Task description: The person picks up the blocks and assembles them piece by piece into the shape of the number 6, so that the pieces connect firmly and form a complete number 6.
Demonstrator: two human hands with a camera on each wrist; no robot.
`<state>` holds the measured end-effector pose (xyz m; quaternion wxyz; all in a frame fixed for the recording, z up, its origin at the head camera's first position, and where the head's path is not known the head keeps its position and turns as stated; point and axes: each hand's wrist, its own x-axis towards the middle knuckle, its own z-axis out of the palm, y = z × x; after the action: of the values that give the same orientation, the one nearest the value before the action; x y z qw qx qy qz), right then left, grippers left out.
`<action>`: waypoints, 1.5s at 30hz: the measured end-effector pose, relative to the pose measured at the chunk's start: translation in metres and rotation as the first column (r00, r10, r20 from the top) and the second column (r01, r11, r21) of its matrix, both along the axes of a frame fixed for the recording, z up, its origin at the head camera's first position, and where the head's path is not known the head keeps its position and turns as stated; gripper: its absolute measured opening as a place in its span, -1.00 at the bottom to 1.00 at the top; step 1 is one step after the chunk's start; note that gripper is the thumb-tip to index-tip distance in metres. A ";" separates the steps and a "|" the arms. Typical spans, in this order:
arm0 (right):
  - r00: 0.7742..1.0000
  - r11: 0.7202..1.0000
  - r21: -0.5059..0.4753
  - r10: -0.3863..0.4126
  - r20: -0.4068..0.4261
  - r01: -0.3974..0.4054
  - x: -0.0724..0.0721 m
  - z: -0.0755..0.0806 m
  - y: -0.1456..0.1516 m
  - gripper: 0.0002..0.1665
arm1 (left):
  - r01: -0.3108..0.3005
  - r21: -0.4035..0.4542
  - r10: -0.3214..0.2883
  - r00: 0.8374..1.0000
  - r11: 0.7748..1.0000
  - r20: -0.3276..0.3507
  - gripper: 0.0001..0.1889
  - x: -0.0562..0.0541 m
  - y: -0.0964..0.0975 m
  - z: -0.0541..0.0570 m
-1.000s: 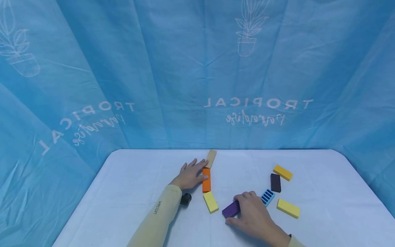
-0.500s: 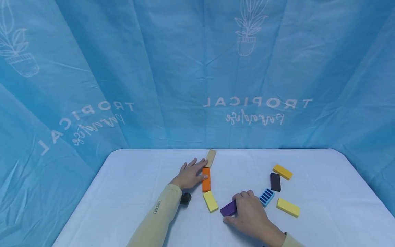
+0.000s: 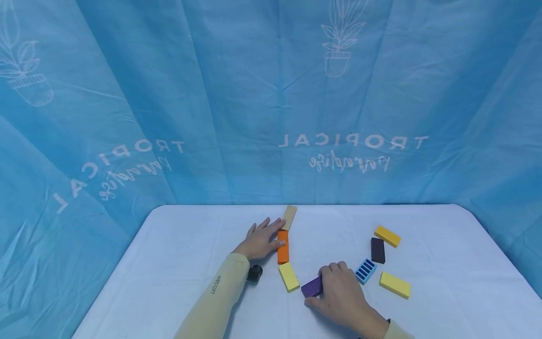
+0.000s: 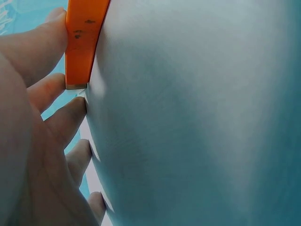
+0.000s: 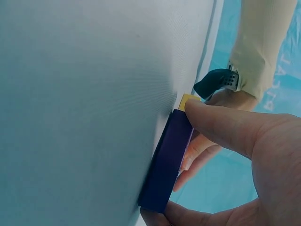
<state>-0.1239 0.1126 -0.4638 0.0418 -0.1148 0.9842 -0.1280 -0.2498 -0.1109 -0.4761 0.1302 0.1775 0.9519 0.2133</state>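
My right hand holds a purple block by its ends, thumb on one and fingers on the other, as the right wrist view shows. It lies low at the white table, a small gap right of a pale yellow block. That yellow block ends a bent line with an orange block and a bare wooden block beyond it. My left hand rests with fingers spread beside this line. Its thumb touches the orange block, and a fingertip reaches the near end of the wooden one.
To the right lie a light blue block with dark bars, a dark brown block, an amber block and another yellow block. A blue printed curtain stands behind the white table.
My right hand has shifted slightly left with the purple block, narrowing the distance to the pale yellow block. My left hand has stayed put.
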 end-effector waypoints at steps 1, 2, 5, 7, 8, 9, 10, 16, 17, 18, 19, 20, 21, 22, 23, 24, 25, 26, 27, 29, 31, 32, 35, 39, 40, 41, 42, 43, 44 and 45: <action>1.000 1.000 0.001 -0.001 0.000 0.001 0.000 0.000 0.000 -0.11 | 0.000 0.001 0.000 1.000 1.000 0.001 -0.31 0.000 0.000 0.000; 1.000 1.000 0.001 -0.002 -0.001 0.002 0.000 0.000 0.000 -0.11 | 0.000 0.002 0.000 1.000 1.000 0.003 -0.31 0.001 0.000 0.001; 1.000 1.000 -0.005 -0.006 -0.005 0.005 0.000 -0.002 -0.001 -0.12 | 0.000 0.001 0.000 1.000 1.000 0.005 -0.31 0.001 0.000 0.002; 1.000 1.000 -0.012 -0.007 -0.009 0.007 0.000 -0.002 0.000 -0.13 | -0.001 0.003 0.001 1.000 1.000 0.004 -0.31 0.002 0.000 0.002; 1.000 1.000 -0.016 -0.007 -0.012 0.007 0.000 -0.003 0.000 -0.13 | 0.000 0.005 0.000 1.000 1.000 0.004 -0.31 0.002 0.000 0.002; 1.000 1.000 -0.019 -0.009 -0.014 0.008 0.000 -0.003 0.000 -0.13 | 0.001 0.006 -0.001 1.000 1.000 0.003 -0.31 0.002 0.000 0.002; 1.000 1.000 -0.023 -0.009 -0.015 0.009 0.000 -0.003 0.001 -0.14 | 0.003 0.007 -0.003 1.000 1.000 0.001 -0.31 0.002 0.000 0.002; 1.000 1.000 -0.029 -0.011 -0.021 0.010 0.000 -0.005 0.002 -0.14 | 0.004 0.011 -0.004 1.000 1.000 0.000 -0.31 0.003 0.000 0.002; 1.000 1.000 -0.028 -0.009 -0.023 0.009 0.000 -0.005 0.002 -0.15 | 0.003 0.012 -0.003 1.000 1.000 0.001 -0.31 0.003 0.000 0.002; 1.000 1.000 -0.028 -0.010 -0.023 0.010 0.000 -0.005 0.003 -0.15 | 0.002 0.013 -0.002 1.000 1.000 0.002 -0.31 0.003 0.000 0.002; 1.000 1.000 -0.027 -0.010 -0.023 0.010 0.000 -0.005 0.003 -0.16 | 0.002 0.012 -0.002 1.000 1.000 0.002 -0.31 0.003 0.000 0.002; 1.000 1.000 -0.027 -0.012 -0.023 0.011 0.000 -0.006 0.003 -0.16 | 0.001 0.012 -0.001 1.000 1.000 0.003 -0.31 0.003 0.001 0.002; 1.000 1.000 -0.028 -0.013 -0.024 0.012 0.000 -0.006 0.003 -0.16 | 0.000 0.011 -0.001 1.000 1.000 0.003 -0.31 0.003 0.001 0.002; 1.000 1.000 -0.028 -0.011 -0.026 0.010 0.000 -0.006 0.003 -0.17 | -0.001 0.010 0.000 1.000 1.000 0.004 -0.31 0.004 0.001 0.003; 1.000 1.000 -0.029 -0.008 -0.029 0.007 0.001 -0.006 0.003 -0.17 | -0.001 0.009 0.001 1.000 1.000 0.005 -0.31 0.004 0.001 0.003; 1.000 0.999 -0.032 -0.008 -0.029 0.007 0.001 -0.006 0.003 -0.18 | -0.001 0.007 0.001 1.000 1.000 0.005 -0.31 0.004 0.001 0.003; 1.000 0.999 -0.033 -0.007 -0.029 0.006 0.001 -0.006 0.003 -0.18 | -0.003 0.005 0.003 1.000 1.000 0.004 -0.31 0.004 0.001 0.003; 1.000 0.999 -0.035 -0.007 -0.029 0.006 0.001 -0.006 0.003 -0.19 | -0.003 0.004 0.003 1.000 1.000 0.005 -0.31 0.003 0.001 0.003; 1.000 0.999 -0.038 -0.008 -0.026 0.007 0.002 -0.006 0.003 -0.19 | -0.003 0.003 0.003 1.000 1.000 0.005 -0.31 0.003 0.001 0.003; 1.000 0.999 -0.042 -0.011 -0.017 0.011 0.002 -0.006 0.003 -0.21 | -0.003 0.001 0.003 1.000 1.000 0.005 -0.31 0.003 0.001 0.002; 1.000 0.999 -0.044 -0.016 -0.005 0.016 0.002 -0.005 0.003 -0.22 | -0.004 -0.001 0.004 1.000 1.000 0.005 -0.30 0.002 0.001 0.002; 1.000 0.999 -0.046 -0.017 -0.004 0.017 0.002 -0.005 0.003 -0.23 | -0.004 -0.002 0.004 1.000 1.000 0.006 -0.30 0.002 0.001 0.002; 1.000 0.999 -0.052 -0.014 -0.003 0.014 0.003 -0.005 0.004 -0.27 | -0.006 -0.002 0.006 1.000 1.000 0.004 -0.30 0.002 0.001 0.001; 1.000 0.998 -0.060 -0.020 0.004 0.020 0.003 -0.004 0.004 -0.30 | -0.007 -0.003 0.007 1.000 1.000 0.006 -0.30 0.001 0.001 0.000; 1.000 0.998 -0.061 -0.023 0.008 0.024 0.003 -0.004 0.005 -0.31 | -0.006 -0.005 0.006 1.000 1.000 0.006 -0.30 0.001 0.001 0.000; 1.000 0.998 -0.062 -0.027 0.013 0.028 0.003 -0.004 0.005 -0.31 | -0.005 -0.005 0.005 1.000 1.000 0.006 -0.30 0.001 0.001 0.001; 0.999 0.997 -0.065 -0.030 0.018 0.031 0.003 -0.004 0.005 -0.32 | -0.004 -0.005 0.004 1.000 1.000 0.006 -0.30 0.001 0.001 0.001; 0.999 0.997 -0.066 -0.032 0.020 0.033 0.003 -0.004 0.005 -0.32 | -0.002 -0.007 0.002 1.000 1.000 0.004 -0.30 0.001 0.001 0.000; 0.999 0.997 -0.068 -0.032 0.021 0.034 0.003 -0.004 0.005 -0.33 | 0.000 -0.005 0.000 1.000 1.000 0.003 -0.30 0.001 0.001 0.001; 0.999 0.997 -0.070 -0.032 0.022 0.034 0.003 -0.004 0.005 -0.33 | 0.001 -0.004 -0.001 1.000 1.000 0.003 -0.30 0.000 0.001 0.001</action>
<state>-0.1212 0.1179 -0.4681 0.0458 -0.0984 0.9804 -0.1647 -0.2494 -0.1101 -0.4754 0.1321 0.1775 0.9520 0.2117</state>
